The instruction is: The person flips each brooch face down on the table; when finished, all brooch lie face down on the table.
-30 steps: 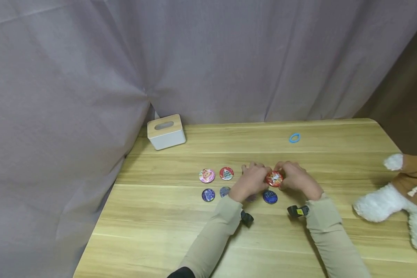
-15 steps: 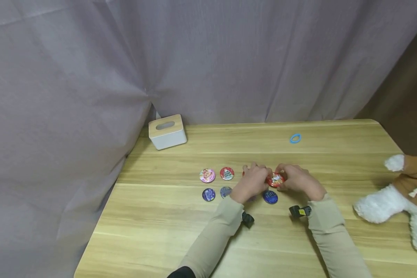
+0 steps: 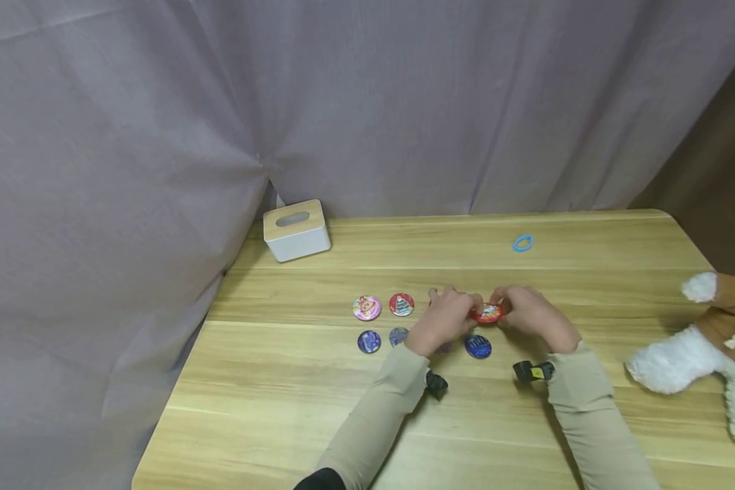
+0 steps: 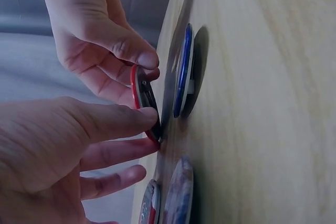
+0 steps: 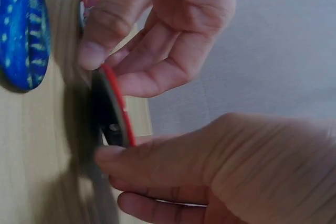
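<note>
In the head view we see the left hand [image 3: 446,316] and right hand [image 3: 533,316] pinching opposite edges of a red badge [image 3: 487,314], tilted over the table [image 3: 269,408], patterned face visible. A blue badge [image 3: 478,346] lies near it at 6 o'clock, a blue ring [image 3: 523,243] at 1 o'clock. The left wrist view adds the red badge's dark back and, at 6 o'clock in that view, a mottled badge [image 4: 180,195] beside a red-and-white badge [image 4: 151,203] whose pale marks we cannot read. The right wrist view resolves pale dots and strokes on the blue badge.
</note>
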The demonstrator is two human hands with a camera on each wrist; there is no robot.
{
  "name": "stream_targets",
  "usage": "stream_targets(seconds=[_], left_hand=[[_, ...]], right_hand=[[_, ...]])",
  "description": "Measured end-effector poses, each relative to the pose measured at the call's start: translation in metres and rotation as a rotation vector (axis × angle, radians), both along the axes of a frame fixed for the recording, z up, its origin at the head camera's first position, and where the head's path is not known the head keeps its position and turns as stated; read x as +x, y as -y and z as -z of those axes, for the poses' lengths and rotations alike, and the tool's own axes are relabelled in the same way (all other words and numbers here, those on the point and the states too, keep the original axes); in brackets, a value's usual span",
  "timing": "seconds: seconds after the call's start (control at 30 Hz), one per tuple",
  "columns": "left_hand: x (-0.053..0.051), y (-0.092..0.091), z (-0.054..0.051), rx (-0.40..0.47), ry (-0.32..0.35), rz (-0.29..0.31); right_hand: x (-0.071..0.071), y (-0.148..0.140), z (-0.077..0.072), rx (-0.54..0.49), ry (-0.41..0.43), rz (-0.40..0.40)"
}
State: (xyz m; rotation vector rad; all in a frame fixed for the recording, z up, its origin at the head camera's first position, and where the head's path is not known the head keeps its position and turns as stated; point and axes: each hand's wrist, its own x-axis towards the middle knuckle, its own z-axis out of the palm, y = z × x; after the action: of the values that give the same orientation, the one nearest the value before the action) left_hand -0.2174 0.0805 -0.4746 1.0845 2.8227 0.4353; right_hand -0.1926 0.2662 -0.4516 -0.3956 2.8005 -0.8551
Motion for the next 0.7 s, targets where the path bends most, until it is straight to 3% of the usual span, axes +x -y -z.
stream_targets(seconds=[0.37, 0.7], left_hand=[[0.0003, 0.0045, -0.0042, 0.031, -0.056, 0.0], [-0.0008, 0.0086, -0.0095, 0.1, -0.073, -0.009]], right_hand=[[0.0011, -0.0001, -0.0028, 0.039, -0.164, 0.027], [0.0019, -0.0017, -0.0043, 0.019, -0.175, 0.008]])
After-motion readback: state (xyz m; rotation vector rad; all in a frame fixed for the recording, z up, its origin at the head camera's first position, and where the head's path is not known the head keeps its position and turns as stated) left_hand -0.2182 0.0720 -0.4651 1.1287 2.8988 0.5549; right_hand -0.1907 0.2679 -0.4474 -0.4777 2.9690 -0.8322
